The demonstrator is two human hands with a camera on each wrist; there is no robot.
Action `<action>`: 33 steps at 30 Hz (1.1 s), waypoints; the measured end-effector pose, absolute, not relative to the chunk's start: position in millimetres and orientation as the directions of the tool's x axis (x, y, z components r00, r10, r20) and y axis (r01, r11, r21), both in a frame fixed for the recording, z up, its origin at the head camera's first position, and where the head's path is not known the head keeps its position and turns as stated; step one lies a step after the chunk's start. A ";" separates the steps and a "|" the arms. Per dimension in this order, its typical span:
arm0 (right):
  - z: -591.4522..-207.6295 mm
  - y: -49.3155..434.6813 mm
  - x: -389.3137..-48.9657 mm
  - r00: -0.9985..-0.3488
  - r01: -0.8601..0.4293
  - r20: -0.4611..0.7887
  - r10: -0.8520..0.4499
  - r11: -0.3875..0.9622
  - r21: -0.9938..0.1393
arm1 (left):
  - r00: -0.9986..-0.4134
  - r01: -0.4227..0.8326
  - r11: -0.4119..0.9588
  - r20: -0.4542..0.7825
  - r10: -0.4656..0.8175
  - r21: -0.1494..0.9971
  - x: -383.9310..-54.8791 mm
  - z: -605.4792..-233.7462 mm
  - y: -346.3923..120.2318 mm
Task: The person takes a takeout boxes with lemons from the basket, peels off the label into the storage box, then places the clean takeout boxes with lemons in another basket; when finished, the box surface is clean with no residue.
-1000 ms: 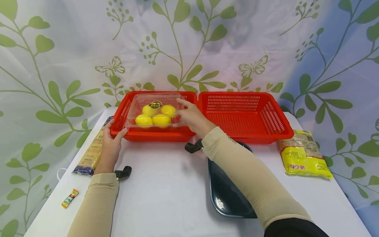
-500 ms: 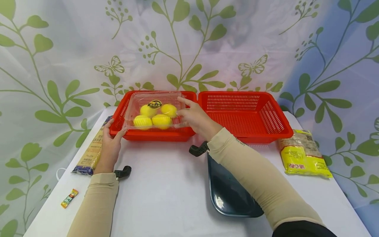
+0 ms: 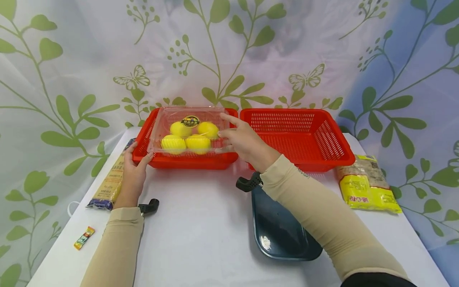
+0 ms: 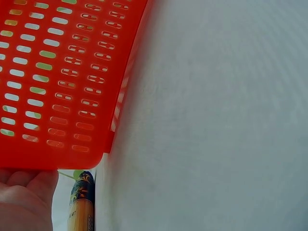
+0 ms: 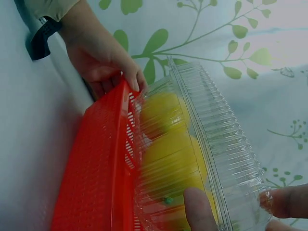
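Note:
A clear plastic clamshell box [image 3: 218,113] with several yellow fruits [image 3: 181,128] inside is above the left red basket [image 3: 186,162]. My right hand [image 3: 249,141] pinches the box at its right end. The right wrist view shows the thumb on one side of the box [image 5: 226,144] and fingers on the other; the box is tilted there. My left hand [image 3: 134,173] grips the left basket's near left corner, with the thumb at the rim. In the left wrist view that hand [image 4: 24,202] is partly cut off beside the perforated basket wall [image 4: 53,96].
A second red basket [image 3: 283,139] stands to the right. Nearer lies a dark tray [image 3: 279,231], partly under the right forearm. A yellow bag [image 3: 369,185] lies at the right, a tan packet [image 3: 111,183] at the left behind the left hand, and a small sachet [image 3: 84,238] nearer the left edge.
My right hand has shifted a little to the right, and the box it holds looks larger and slightly higher over the basket. The left hand keeps its place at the basket corner.

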State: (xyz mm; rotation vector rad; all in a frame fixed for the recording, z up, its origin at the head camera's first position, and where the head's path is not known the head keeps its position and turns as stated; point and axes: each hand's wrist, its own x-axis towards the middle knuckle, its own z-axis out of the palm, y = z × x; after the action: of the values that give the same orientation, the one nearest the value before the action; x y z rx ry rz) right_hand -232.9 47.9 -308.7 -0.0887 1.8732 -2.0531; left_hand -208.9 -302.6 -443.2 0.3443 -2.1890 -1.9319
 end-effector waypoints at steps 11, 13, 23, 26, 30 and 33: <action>-306.3 57.3 -214.3 -0.930 0.190 -0.200 -0.308 0.062 -0.980 | -0.960 -0.037 0.090 -0.010 -0.280 0.995 -202.9 -437.4 -298.4; -306.3 58.8 -210.0 -0.929 0.184 -0.198 -0.312 0.074 -0.980 | -0.961 -0.011 0.082 0.013 -0.276 0.997 -205.1 -440.6 -300.5; -312.7 68.8 -188.4 -0.924 0.186 -0.199 -0.326 0.072 -0.980 | -0.963 -0.002 0.068 0.017 -0.269 0.998 -208.4 -446.5 -302.6; -314.3 72.6 -181.1 -0.926 0.173 -0.191 -0.324 0.084 -0.981 | -0.964 -0.013 0.054 0.002 -0.266 0.998 -208.2 -446.5 -302.4; -316.1 77.3 -170.0 -0.926 0.169 -0.185 -0.329 0.077 -0.983 | -0.965 -0.016 0.039 -0.005 -0.264 0.999 -207.7 -446.1 -302.9; -317.8 79.3 -161.1 -0.924 0.174 -0.188 -0.333 0.071 -0.982 | -0.965 -0.010 0.022 -0.004 -0.263 1.000 -206.3 -444.4 -302.6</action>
State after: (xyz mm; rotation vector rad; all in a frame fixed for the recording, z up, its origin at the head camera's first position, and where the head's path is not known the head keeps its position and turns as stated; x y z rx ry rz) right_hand -161.1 79.3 -317.8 -0.1577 1.9923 -1.9127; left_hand -206.3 -302.6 -444.4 0.2860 -2.1071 -2.0580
